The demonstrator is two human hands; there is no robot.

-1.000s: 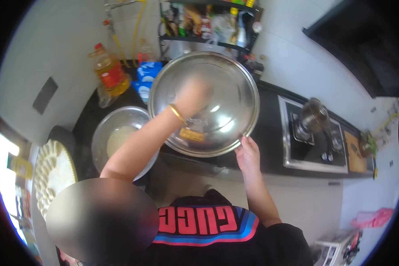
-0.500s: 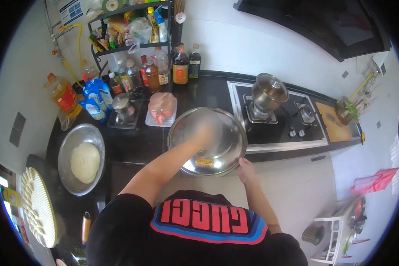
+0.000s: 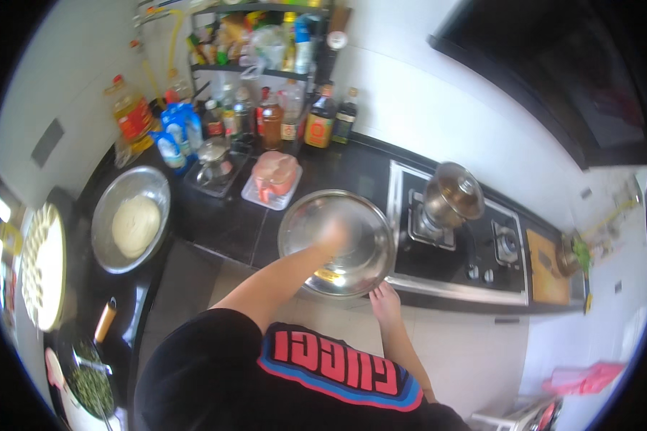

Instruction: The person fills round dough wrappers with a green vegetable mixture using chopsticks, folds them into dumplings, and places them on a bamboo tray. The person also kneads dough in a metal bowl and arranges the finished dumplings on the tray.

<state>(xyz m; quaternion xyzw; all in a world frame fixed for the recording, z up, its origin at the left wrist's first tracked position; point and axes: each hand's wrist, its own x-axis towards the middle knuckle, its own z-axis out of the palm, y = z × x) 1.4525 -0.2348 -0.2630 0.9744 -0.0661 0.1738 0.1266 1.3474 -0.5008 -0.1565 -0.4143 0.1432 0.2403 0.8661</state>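
A wide, shiny steel basin (image 3: 370, 251) with a yellow label inside is tilted at the counter's front edge, left of the stove. My right hand (image 3: 385, 305) grips its lower right rim, fingers closed on the edge. Over the inside of the basin, my left hand (image 3: 331, 237) is smeared by motion. Its fingers, and whether they hold anything, cannot be made out. Left of the basin, a pink lidded container (image 3: 274, 172) sits on a white tray.
A metal bowl (image 3: 102, 233) holds pale dough (image 3: 136, 226). Dumplings line a round tray (image 3: 47, 276) at far left, above a pan of chopped greens (image 3: 90, 388). A lidded pot (image 3: 451, 194) stands on the stove. Several bottles (image 3: 320, 122) stand along the wall under a rack.
The view has swung, so the counter appears tilted and the pan of greens shows at lower left. My right hand still holds the rim; my left stays blurred over the basin.
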